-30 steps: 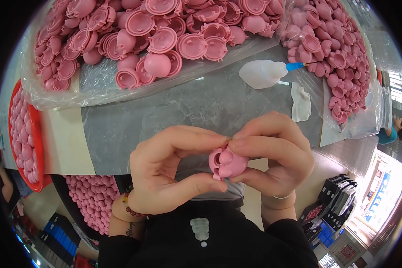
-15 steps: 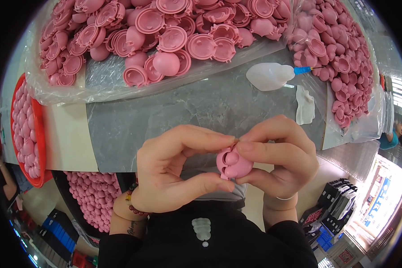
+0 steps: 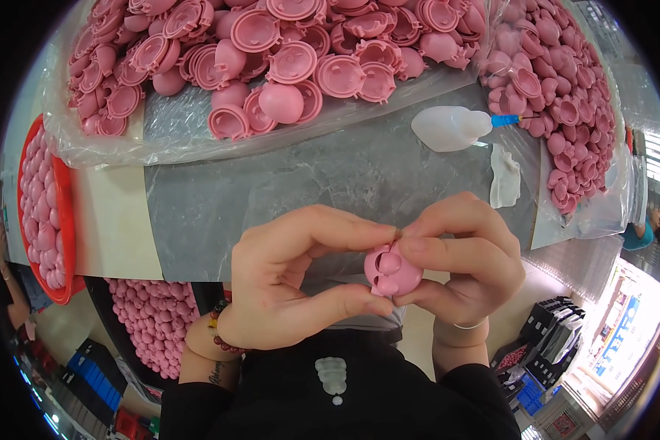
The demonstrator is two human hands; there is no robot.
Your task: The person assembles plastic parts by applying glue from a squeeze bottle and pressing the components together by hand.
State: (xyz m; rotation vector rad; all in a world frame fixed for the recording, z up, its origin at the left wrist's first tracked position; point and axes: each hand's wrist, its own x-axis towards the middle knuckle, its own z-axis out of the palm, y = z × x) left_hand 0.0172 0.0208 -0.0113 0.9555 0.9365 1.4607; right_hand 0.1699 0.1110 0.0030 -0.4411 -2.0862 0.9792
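Evidently pinched from both sides: one small pink piece [image 3: 405,276]

From where I stand, beyond the left edge of the grey marbled surface [image 3: 271,176] sits a red tub [image 3: 70,242] filled with rounded pink parts [image 3: 42,220]. Just off the near edge, toward its left corner, a black container [image 3: 210,295] holds many small pink balls [image 3: 154,326]. Along the far edge spreads a sheet of clear plastic [image 3: 117,152], heaped with pink half-shells [image 3: 292,61], some hollow side up, some domed side up.

At the middle of the near edge is the left hand [image 3: 279,282], a beaded bracelet [image 3: 216,330] at its wrist; forefinger and thumb grasp the small pink piece by its left side. That piece is rounded, with two bumps and dark slots facing up. The right hand [image 3: 466,257] grips it from the right, fingertips above and thumb beneath.

Beyond the right hand, toward the far right corner, a white bottle [image 3: 451,129] lies on its side, its blue tip [image 3: 504,120] pointing right. Nearer the right edge lies a crumpled white scrap [image 3: 504,178]. Over that edge spreads a second heap of pink parts [image 3: 565,110] on clear plastic. Further right, black bins [image 3: 554,337] stand below.
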